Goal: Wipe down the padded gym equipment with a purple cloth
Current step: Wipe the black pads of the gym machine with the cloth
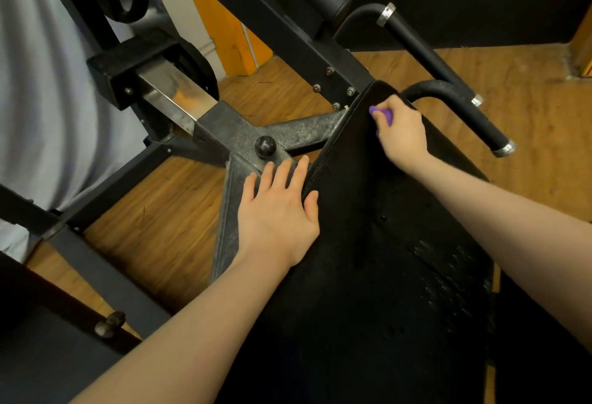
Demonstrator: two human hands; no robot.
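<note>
Wiping in progress at the far end of the pad. The right hand [402,133] is curled round a bunched purple cloth [381,114], of which only a small part shows past the knuckles, and presses it against the black pad [368,259] close to the pad's upper corner, just beside a curved black handle [448,99]. The left hand [278,211] lies flat with fingers straight and slightly spread, holding nothing; its palm rests across the pad's left edge and its fingertips reach onto the grey metal frame [230,134], near a round black knob [265,146]. This hand appears to steady the pad. Nearer the camera the pad surface shows a glossy, speckled patch, which may be dampness, though this cannot be confirmed. The step in hand is judged to be the wiping of the top corner. The next move likely calls for drawing the cloth down or across the pad under firm pressure, keeping it clear of the handle.
</note>
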